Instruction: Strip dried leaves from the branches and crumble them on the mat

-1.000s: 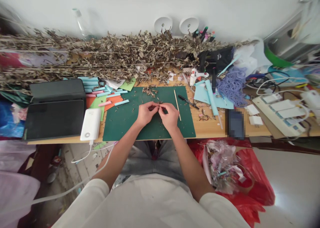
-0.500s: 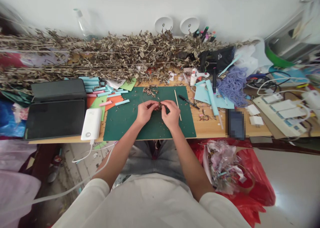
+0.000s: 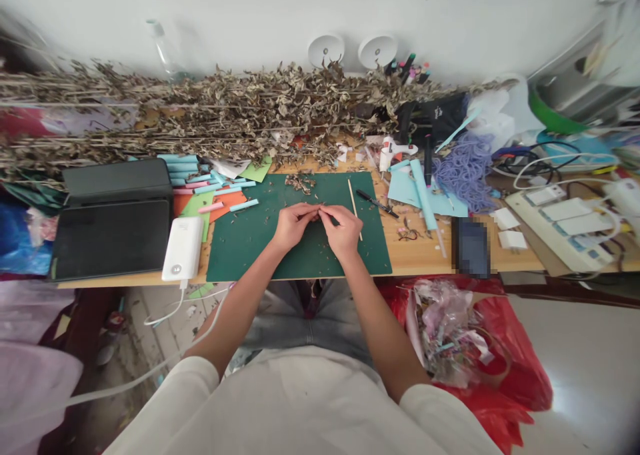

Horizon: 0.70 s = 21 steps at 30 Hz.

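Note:
Over the green cutting mat [image 3: 245, 242], my left hand [image 3: 294, 227] and my right hand [image 3: 343, 228] meet fingertip to fingertip. Both are closed in a pinch on a small bit of dried leaves [image 3: 316, 218], mostly covered by the fingers. A small heap of crumpled dried leaves [image 3: 300, 183] lies on the mat just beyond the hands, and crumbs are scattered around. To the right of my right hand, a thin wooden stick [image 3: 355, 208] and a black pen [image 3: 376, 202] rest on the mat, the pen reaching past its edge.
Dried leafy stalks [image 3: 280, 102] fill the table's back. On the left are a black tablet [image 3: 110, 238], a white power bank [image 3: 182, 248] and blue paper rolls [image 3: 183, 166]. On the right are a glue gun [image 3: 393, 152], purple yarn [image 3: 465, 172], a phone [image 3: 471, 247] and a power strip [image 3: 560, 228].
A brown leaf clump showed between the fingertips half a second ago; now the fingers have closed together and cover most of it. The hands stay in nearly the same place.

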Each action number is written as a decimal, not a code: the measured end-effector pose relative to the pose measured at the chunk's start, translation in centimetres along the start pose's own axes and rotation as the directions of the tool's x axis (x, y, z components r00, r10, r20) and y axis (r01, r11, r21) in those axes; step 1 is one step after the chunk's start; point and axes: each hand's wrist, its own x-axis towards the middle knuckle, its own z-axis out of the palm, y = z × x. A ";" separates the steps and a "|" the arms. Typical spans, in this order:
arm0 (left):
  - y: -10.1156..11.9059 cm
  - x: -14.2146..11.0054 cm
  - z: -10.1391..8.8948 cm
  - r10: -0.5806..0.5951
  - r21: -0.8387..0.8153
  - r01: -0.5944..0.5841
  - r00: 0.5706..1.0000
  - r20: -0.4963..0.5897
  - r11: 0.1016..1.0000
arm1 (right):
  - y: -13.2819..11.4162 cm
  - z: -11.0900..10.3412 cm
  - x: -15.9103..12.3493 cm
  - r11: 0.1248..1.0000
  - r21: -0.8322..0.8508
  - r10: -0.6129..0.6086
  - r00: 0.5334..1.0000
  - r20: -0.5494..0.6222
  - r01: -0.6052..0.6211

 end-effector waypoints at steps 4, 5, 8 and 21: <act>-0.2 -0.1 0.4 -0.091 -0.023 0.089 0.993 -0.073 0.996 | -0.2 -0.1 0.1 0.999 -0.034 -0.003 0.999 0.035 0.004; -0.2 -0.1 0.4 -0.112 -0.040 0.109 0.990 -0.080 0.993 | -0.3 -0.1 0.1 0.999 -0.040 -0.004 0.999 0.044 0.005; -0.1 0.0 0.4 -0.125 -0.050 0.121 0.989 -0.075 0.991 | -0.3 -0.1 0.1 0.999 -0.050 -0.006 0.998 0.069 0.010; 0.8 0.0 0.1 -0.054 0.059 0.058 0.997 -0.057 0.997 | 0.0 0.4 0.0 0.991 -0.132 -0.016 0.988 0.156 0.037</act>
